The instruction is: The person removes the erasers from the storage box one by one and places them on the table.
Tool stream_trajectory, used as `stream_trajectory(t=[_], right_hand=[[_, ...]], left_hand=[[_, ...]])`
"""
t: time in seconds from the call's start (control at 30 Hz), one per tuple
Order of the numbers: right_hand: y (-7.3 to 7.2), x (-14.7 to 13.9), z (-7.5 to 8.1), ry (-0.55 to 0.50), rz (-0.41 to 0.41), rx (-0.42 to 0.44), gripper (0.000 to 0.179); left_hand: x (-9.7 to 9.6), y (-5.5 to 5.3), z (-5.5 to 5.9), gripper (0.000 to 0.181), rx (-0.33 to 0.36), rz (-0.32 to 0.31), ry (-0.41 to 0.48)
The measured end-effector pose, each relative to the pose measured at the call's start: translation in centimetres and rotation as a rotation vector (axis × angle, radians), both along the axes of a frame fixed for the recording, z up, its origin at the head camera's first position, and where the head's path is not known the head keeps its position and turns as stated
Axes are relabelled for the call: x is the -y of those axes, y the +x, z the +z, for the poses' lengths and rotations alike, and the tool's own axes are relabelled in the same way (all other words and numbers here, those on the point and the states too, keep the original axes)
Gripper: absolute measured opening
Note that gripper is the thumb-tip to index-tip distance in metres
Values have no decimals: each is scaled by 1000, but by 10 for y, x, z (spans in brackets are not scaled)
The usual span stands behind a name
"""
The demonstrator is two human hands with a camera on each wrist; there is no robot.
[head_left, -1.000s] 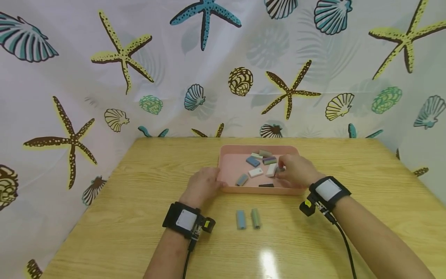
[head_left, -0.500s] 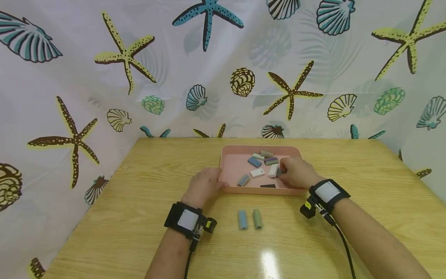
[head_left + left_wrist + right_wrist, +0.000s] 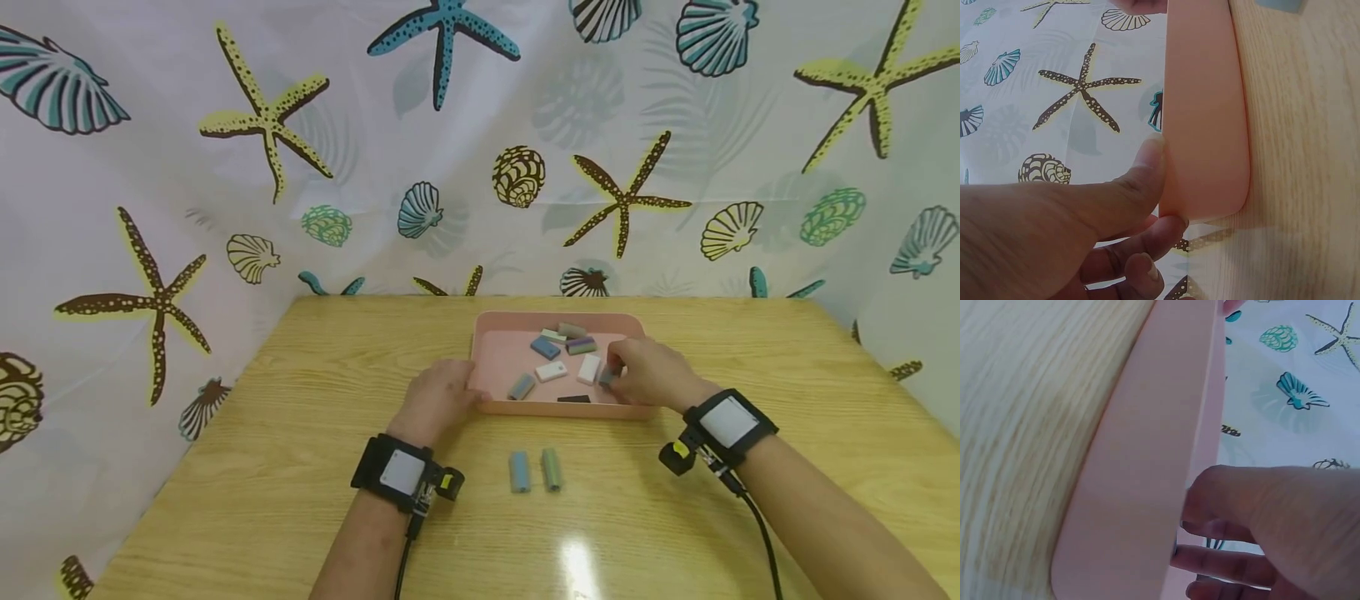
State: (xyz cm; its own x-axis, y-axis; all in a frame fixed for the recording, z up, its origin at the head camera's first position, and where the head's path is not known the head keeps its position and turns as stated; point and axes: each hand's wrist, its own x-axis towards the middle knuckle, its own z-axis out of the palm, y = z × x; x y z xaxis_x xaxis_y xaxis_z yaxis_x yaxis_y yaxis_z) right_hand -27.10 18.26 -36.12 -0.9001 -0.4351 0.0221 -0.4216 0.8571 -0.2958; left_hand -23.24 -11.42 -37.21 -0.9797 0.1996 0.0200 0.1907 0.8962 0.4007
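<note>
My left hand (image 3: 441, 398) grips the pink tray (image 3: 555, 411) at its near left corner. In the left wrist view the thumb lies at the rim and the fingers curl against the outer wall. Inside the tray's right part, my right hand (image 3: 651, 373) pinches a small grey-blue block (image 3: 606, 377), largely covered by the fingers. Just left of it lies a white eraser-like block (image 3: 588, 368), and another white block (image 3: 551, 370) lies farther left. In the right wrist view the tray's wall hides most of the fingertips.
Also in the tray are a blue block (image 3: 545, 347), a purple-striped block (image 3: 581, 345), a tan block (image 3: 572, 330), a blue-tan block (image 3: 521, 386) and a dark piece (image 3: 573, 399). A light blue block (image 3: 520, 472) and a green block (image 3: 551, 469) lie on the table before it.
My right hand has shifted slightly right with the grey-blue block, opening a gap from the white block. The right wrist has moved right too. My left hand keeps its hold on the tray.
</note>
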Motion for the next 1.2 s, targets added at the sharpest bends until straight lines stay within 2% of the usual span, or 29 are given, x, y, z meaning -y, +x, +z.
stream_trajectory(t=[0.3,0.53,0.83,1.0,1.2], right_hand=[[20,-1,11,-24,86,-92,17],[46,5,18,-50,156,-170,20],[75,14,14,-62,256,-135,20],[82,19,5,-33,319,-133,23],[87,23,-5,4,344,-84,22]], left_hand=[[-1,1,0,27,21,6,-1],[-2,2,2,26,50,39,14],[-2,1,0,24,31,38,20],[-2,0,-1,23,28,40,20],[-1,-1,-2,24,13,26,-3]])
